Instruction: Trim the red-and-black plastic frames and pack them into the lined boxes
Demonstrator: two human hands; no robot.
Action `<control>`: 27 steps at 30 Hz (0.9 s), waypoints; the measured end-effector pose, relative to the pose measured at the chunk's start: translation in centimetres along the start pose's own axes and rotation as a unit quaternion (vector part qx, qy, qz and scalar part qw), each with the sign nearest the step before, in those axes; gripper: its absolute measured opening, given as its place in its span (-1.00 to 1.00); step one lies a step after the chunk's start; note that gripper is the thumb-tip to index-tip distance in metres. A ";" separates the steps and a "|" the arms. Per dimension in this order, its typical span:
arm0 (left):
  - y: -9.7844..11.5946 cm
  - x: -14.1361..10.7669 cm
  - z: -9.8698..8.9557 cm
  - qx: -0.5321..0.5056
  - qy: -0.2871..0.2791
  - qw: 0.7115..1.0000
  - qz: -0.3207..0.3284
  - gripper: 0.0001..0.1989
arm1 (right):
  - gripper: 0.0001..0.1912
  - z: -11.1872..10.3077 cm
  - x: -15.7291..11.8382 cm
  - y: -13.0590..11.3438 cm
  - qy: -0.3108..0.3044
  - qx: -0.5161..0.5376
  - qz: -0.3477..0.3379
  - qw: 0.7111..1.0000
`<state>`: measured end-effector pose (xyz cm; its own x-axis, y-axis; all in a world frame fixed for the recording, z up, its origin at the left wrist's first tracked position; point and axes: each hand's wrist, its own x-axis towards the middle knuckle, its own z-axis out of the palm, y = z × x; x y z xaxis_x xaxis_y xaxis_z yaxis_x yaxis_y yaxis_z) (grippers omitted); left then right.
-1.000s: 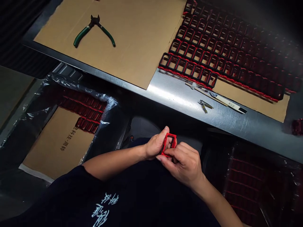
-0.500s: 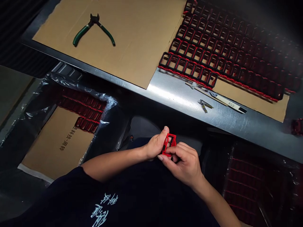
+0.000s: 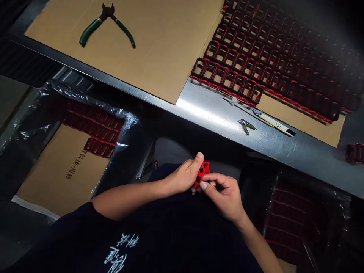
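A small red part point(image 3: 202, 173) with dark openings is held between both hands in front of my body, below the table's front edge. My left hand point(image 3: 186, 175) grips it from the left, thumb up along its side. From the right, my right hand point(image 3: 223, 191) pinches its lower end between thumb and index finger. The other fingers of both hands are partly hidden. Rows of similar red and black frames point(image 3: 240, 85) lie on the table at the upper right.
On cardboard point(image 3: 159, 57) lie green-handled pliers point(image 3: 107, 24). Small clippers point(image 3: 247, 126) and a white tool marked A55 point(image 3: 274, 123) lie on the metal tabletop point(image 3: 199, 108). Plastic-lined containers with red parts stand at left point(image 3: 131, 121) and right point(image 3: 271, 197). A dark red part point(image 3: 355, 153) sits far right.
The red part has turned, so its narrow side now faces up. My right thumb has shifted onto its lower end. The whole view has moved slightly.
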<state>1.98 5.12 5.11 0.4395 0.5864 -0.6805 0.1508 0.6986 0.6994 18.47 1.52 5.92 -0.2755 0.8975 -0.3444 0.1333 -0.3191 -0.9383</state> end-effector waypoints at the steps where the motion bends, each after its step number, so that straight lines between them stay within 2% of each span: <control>1: 0.1 -0.1 0.0 0.003 -0.001 1.000 0.004 -0.14 | -0.89 0.0 0.0 0.1 -0.005 0.017 0.012 1.000; 4: 0.3 -0.2 -0.1 0.012 -0.002 1.000 0.002 -0.16 | -0.86 -0.1 0.0 0.1 -0.019 0.056 0.036 0.998; 10: 0.8 -0.5 -0.1 0.063 0.002 0.998 -0.005 -0.15 | -0.85 -0.3 0.1 0.0 -0.020 0.056 0.057 0.997; 21: 0.6 -0.8 -0.2 0.120 0.017 0.993 0.003 -0.20 | -0.81 -0.4 0.6 -0.2 -0.053 0.067 0.072 0.994; 27: 0.7 -1.0 -0.2 0.143 0.009 0.990 0.013 -0.20 | -0.81 -0.4 0.9 -0.3 -0.044 0.055 0.073 0.995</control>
<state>1.52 5.13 6.25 0.4307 0.6117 -0.6636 0.3859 0.5398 0.7481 18.56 2.51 5.94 -0.3440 0.8109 -0.4734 0.0733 -0.4794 -0.8745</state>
